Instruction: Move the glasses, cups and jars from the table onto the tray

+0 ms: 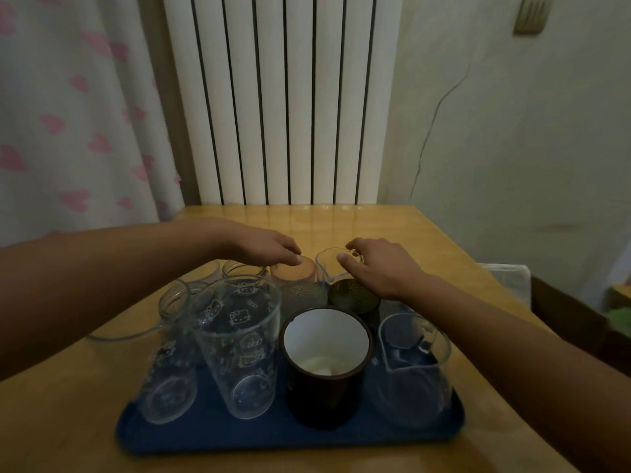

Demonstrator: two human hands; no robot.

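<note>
A blue tray (211, 435) lies near the table's front edge. On it stand two printed clear glasses (239, 343), a dark mug with a white inside (324, 367) and a clear glass pitcher (413, 367). Behind them are two jars with dark patterned lids (353, 295). My left hand (266, 245) rests its fingertips on the top of an orange-lidded jar (293, 269). My right hand (375, 264) pinches the rim of a small clear spouted glass (327, 264) beside it.
More clear jars (239, 268) and a shallow glass bowl (119, 332) sit left of the tray on the wooden table (392, 227). A white radiator (283, 97) and a curtain (68, 131) stand behind the table.
</note>
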